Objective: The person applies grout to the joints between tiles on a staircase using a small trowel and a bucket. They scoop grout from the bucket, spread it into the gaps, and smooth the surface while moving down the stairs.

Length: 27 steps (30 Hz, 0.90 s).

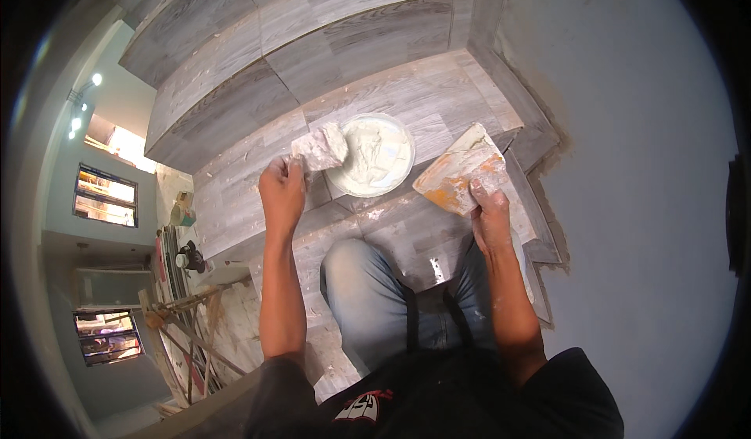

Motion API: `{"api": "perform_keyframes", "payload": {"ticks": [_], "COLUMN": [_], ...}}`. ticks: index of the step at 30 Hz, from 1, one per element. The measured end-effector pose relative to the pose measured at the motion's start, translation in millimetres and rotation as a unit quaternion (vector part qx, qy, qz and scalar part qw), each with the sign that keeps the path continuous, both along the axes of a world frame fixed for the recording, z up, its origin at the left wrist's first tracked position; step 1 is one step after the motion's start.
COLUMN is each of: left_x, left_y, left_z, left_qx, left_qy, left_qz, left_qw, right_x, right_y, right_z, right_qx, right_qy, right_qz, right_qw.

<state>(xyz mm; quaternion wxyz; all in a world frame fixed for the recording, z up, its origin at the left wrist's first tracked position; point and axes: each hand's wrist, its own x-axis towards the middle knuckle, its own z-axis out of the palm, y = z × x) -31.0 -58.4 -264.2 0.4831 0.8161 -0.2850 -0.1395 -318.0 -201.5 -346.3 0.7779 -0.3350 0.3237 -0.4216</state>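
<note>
The left hand (283,189) grips a small, flat scraper (319,148) by a round tub (412,154) of white paste (379,157). The tub sits near the front edge of the stair step (254,157). The right hand (490,208) holds a bigger flat board (461,172), smeared white and orange, near the step's right front corner.

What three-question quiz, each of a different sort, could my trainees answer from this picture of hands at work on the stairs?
1. Which colours smear the wide, flat board in the right hand? A) blue and green B) white and orange C) red and black
2. True or false: the round, white tub of creamy paste stands on a grey, wood-grain step.
3. Fill in: the left hand holds a small, squarish, pale-smeared tool at the picture's ____ side of the tub.

Key: 1. B; 2. True; 3. left.
</note>
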Motion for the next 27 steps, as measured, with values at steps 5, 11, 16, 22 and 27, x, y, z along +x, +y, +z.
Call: {"api": "perform_keyframes", "payload": {"ticks": [5, 11, 16, 22, 27], "left_x": [-51.6, -100.5, -121.1, -133.2, -137.6], "left_y": [-1.4, -13.8, -20.1, -22.9, -23.4], "left_z": [-2.1, -10.6, -8.5, -6.2, -2.9], "left_qx": [-0.143, -0.150, -0.166, -0.169, -0.176], "left_qy": [0.247, 0.377, 0.414, 0.416, 0.397], "left_qz": [-0.037, -0.043, -0.055, -0.094, -0.112], "left_qw": [0.958, 0.913, 0.893, 0.888, 0.894], "right_x": [7.7, 12.2, 13.3, 17.4, 17.0], "right_y": [4.6, 9.5, 14.3, 16.4, 14.2], "right_z": [5.6, 16.6, 14.0, 12.1, 14.2], "right_qx": [-0.068, -0.171, -0.209, -0.270, -0.357], "right_qy": [0.064, 0.132, 0.184, 0.186, 0.208], "right_qz": [-0.031, -0.066, -0.053, -0.070, -0.074], "right_qw": [0.995, 0.974, 0.959, 0.942, 0.908]}}
